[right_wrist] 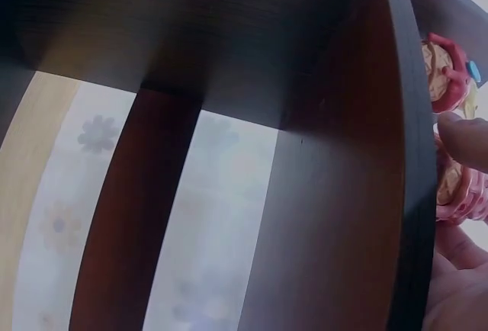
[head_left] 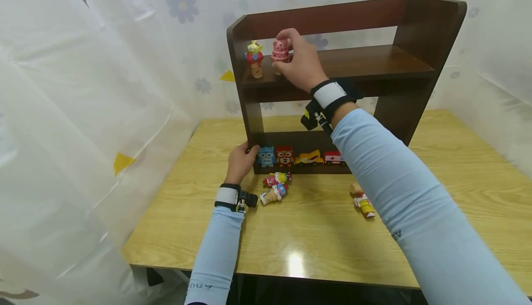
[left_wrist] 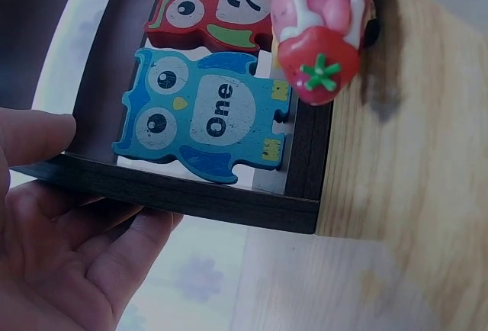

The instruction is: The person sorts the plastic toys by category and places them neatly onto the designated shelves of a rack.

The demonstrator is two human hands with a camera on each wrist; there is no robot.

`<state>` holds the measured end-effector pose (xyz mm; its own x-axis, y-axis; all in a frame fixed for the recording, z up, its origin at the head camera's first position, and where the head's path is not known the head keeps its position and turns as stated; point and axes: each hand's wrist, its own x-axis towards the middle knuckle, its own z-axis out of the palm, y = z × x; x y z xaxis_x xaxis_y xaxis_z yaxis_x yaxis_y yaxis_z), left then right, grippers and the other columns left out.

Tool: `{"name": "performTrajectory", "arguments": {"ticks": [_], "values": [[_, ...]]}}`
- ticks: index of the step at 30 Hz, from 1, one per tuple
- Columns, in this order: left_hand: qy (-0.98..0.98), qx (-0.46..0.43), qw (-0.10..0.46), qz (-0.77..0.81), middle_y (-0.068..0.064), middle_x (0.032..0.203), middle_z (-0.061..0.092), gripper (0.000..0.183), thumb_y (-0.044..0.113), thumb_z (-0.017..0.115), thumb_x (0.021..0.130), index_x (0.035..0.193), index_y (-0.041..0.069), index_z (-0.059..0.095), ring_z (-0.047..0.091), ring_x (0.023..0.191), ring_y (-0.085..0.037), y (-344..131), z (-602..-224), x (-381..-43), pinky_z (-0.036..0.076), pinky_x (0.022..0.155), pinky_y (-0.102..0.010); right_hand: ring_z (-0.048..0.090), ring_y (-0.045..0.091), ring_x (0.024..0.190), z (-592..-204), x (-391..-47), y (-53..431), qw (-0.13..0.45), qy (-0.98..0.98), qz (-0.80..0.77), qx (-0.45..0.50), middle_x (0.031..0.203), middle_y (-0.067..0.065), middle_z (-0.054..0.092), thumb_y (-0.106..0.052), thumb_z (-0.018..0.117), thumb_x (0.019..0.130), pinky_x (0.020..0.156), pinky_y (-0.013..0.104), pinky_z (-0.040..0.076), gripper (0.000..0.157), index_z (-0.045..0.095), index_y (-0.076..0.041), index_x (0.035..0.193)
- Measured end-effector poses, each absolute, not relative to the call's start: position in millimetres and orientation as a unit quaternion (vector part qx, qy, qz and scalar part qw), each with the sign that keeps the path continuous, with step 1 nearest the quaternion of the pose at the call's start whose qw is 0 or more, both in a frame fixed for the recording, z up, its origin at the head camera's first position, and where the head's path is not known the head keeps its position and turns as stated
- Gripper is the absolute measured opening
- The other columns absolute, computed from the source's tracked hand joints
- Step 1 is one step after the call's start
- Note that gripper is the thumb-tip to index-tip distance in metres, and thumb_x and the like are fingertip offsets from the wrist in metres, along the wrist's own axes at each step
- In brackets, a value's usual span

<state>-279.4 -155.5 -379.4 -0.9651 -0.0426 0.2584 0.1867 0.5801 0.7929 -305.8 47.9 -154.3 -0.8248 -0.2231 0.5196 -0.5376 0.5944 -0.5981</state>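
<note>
My right hand (head_left: 306, 63) pinches a pink ice-cream-cone figurine (head_left: 280, 51) on the upper board of a dark brown wooden shelf (head_left: 374, 60). Just left of it stands a cone figurine with a red body and yellow-green top (head_left: 255, 59); the right wrist view shows both cones from below, the pink one (right_wrist: 451, 186) between thumb and fingers. Down at the shelf's left side panel, my left hand (head_left: 241, 162) grips the edge, its thumb (left_wrist: 42, 134) on the inner side and its fingers outside. Beside that thumb is a blue owl block (left_wrist: 202, 114) marked "One".
On the bottom board, a red owl block (head_left: 285, 156), a yellow digger (head_left: 309, 157) and a red-and-white ambulance (head_left: 334, 157) stand in line. Figurines lie on the wooden table (head_left: 316, 231): a pink one (head_left: 272, 180), a blue-topped cone (head_left: 274, 194) and a yellow-and-red one (head_left: 364, 204).
</note>
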Motion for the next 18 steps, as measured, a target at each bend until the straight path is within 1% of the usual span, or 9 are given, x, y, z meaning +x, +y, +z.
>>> {"name": "performTrajectory", "arguments": {"ticks": [6, 9, 13, 18], "values": [[-0.88, -0.036, 0.131, -0.454, 0.001, 0.066, 0.051, 0.04, 0.034, 0.054, 0.1, 0.13, 0.011, 0.066, 0.049, 0.064, -0.017, -153.9, -379.2, -281.2, 0.039, 0.061, -0.028, 0.06, 0.025, 0.121, -152.3, -308.5, 47.5, 0.193, -0.873, 0.39, 0.219, 0.141, 0.016, 0.052, -0.018, 0.067, 0.093, 0.095, 0.037, 0.054, 0.068, 0.031, -0.013, 0.151], [-0.88, -0.038, 0.13, -0.454, 0.001, 0.065, 0.051, 0.041, 0.035, 0.054, 0.1, 0.132, 0.012, 0.065, 0.048, 0.062, -0.016, -153.2, -378.4, -281.4, 0.04, 0.061, -0.028, 0.06, 0.025, 0.119, -152.3, -308.5, 49.4, 0.186, -0.878, 0.388, 0.207, 0.14, 0.016, 0.053, -0.023, 0.068, 0.093, 0.096, 0.036, 0.053, 0.072, 0.028, -0.012, 0.152], [-0.879, -0.041, 0.13, -0.456, 0.001, 0.062, 0.049, 0.041, 0.035, 0.053, 0.1, 0.132, 0.011, 0.065, 0.045, 0.056, -0.015, -153.0, -376.9, -280.7, 0.038, 0.056, -0.028, 0.059, 0.025, 0.119, -154.1, -308.0, 51.8, 0.189, -0.879, 0.389, 0.2, 0.139, 0.016, 0.055, -0.028, 0.07, 0.092, 0.098, 0.036, 0.051, 0.077, 0.025, -0.01, 0.153], [-0.882, -0.041, 0.133, -0.451, -0.001, 0.065, 0.053, 0.04, 0.033, 0.053, 0.101, 0.13, 0.01, 0.065, 0.047, 0.056, -0.015, -154.5, -375.3, -280.0, 0.039, 0.055, -0.027, 0.056, 0.023, 0.127, -158.3, -304.0, 54.4, 0.212, -0.861, 0.421, 0.193, 0.144, 0.014, 0.05, -0.036, 0.07, 0.091, 0.105, 0.034, 0.049, 0.079, 0.028, -0.011, 0.152]]}}
